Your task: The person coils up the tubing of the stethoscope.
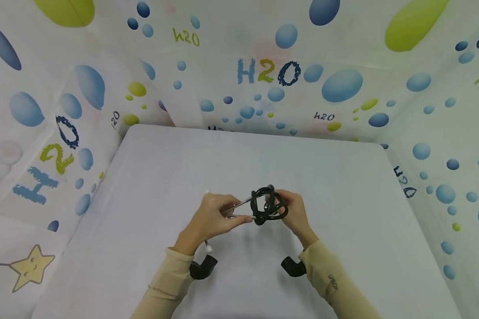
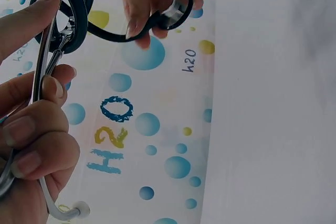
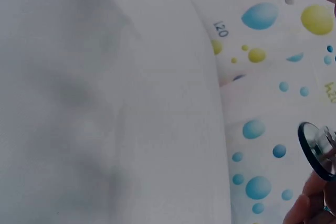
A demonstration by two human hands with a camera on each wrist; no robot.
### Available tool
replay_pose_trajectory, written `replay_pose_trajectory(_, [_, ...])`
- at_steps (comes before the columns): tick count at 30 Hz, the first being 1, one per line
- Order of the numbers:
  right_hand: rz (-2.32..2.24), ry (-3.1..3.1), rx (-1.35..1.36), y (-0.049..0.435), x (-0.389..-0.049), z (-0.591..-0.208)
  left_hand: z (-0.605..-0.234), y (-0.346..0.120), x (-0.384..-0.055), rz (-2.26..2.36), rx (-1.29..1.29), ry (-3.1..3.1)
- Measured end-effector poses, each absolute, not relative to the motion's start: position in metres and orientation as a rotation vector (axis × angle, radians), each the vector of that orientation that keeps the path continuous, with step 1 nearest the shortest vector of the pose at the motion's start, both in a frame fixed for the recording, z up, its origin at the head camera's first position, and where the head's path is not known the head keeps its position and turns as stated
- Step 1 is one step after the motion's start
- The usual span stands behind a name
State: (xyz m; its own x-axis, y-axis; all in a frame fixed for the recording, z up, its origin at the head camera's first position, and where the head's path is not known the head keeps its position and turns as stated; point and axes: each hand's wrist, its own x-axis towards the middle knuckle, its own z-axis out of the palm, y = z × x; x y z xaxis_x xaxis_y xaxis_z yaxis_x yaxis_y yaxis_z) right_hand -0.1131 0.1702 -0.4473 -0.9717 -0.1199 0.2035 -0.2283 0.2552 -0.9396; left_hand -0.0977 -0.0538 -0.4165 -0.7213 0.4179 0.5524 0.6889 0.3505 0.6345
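A stethoscope with coiled black tubing (image 1: pixel 259 219) is held up between both hands above the white table. My left hand (image 1: pixel 215 215) grips its metal ear tubes (image 2: pixel 41 69), the thumb lying against the black tubing in the left wrist view. One pale ear tip (image 2: pixel 81 209) sticks out below the left fingers. On the other side, my right hand (image 1: pixel 295 212) pinches the tubing beside the round chest piece (image 2: pixel 176 15). The right wrist view catches this black-rimmed chest piece (image 3: pixel 314 148) at its right edge, above the right fingers (image 3: pixel 302 209). Part of the coil hides behind the fingers.
The white table (image 1: pixel 163 164) spreads out below and around the hands. A fabric backdrop (image 1: pixel 215 53) with blue and green drops stands behind it and along the sides. Black curved pieces (image 1: pixel 203 267) sit at both wrists.
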Motion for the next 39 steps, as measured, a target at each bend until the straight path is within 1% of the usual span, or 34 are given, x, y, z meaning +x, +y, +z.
replay_pose_trajectory(8, [1.675, -2.398, 0.319, 0.162, -0.131, -0.433, -0.415, -0.051, -0.09, -1.343, -1.012, -2.466])
replay_pose_trajectory(14, [1.525, -2.391, 0.294, 0.158, -0.136, -0.432, -0.413, -0.049, -0.09, -1.319, -1.033, -2.439])
replay_pose_trajectory(20, [1.496, -2.529, 0.369, 0.158, -0.132, -0.436, -0.414, -0.05, -0.093, -1.323, -1.006, -2.391])
replay_pose_trajectory(25, [1.488, -2.659, 0.4, 0.165, -0.125, -0.44, -0.416, -0.055, -0.099, -1.355, -0.857, -2.27])
replay_pose_trajectory(30, [1.656, -2.611, 0.5, 0.165, -0.112, -0.433, -0.416, -0.057, -0.107, -1.305, -0.724, -2.176])
replay_pose_trajectory(39, [1.794, -2.484, 0.543, 0.158, -0.101, -0.411, -0.415, -0.053, -0.118, -1.229, -0.66, -2.12])
